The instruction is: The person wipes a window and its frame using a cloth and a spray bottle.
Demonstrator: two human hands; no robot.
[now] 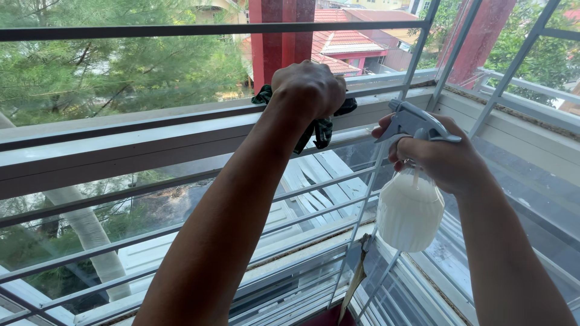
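Note:
My left hand [307,90] is closed around a dark green cloth [320,128] and presses it against the window frame rail [121,145]; the cloth's ends hang below the fist. My right hand [440,158] grips the neck of a white spray bottle [409,211] with a grey trigger head [414,121], a finger curled over the trigger. The bottle hangs upright just right of the cloth, its nozzle facing left toward the glass.
A white metal grille [181,241] with horizontal bars runs below the rail. A corner post [417,54] joins a second glazed side on the right. Outside are trees [90,66], a red pillar [281,36] and tiled roofs [344,42].

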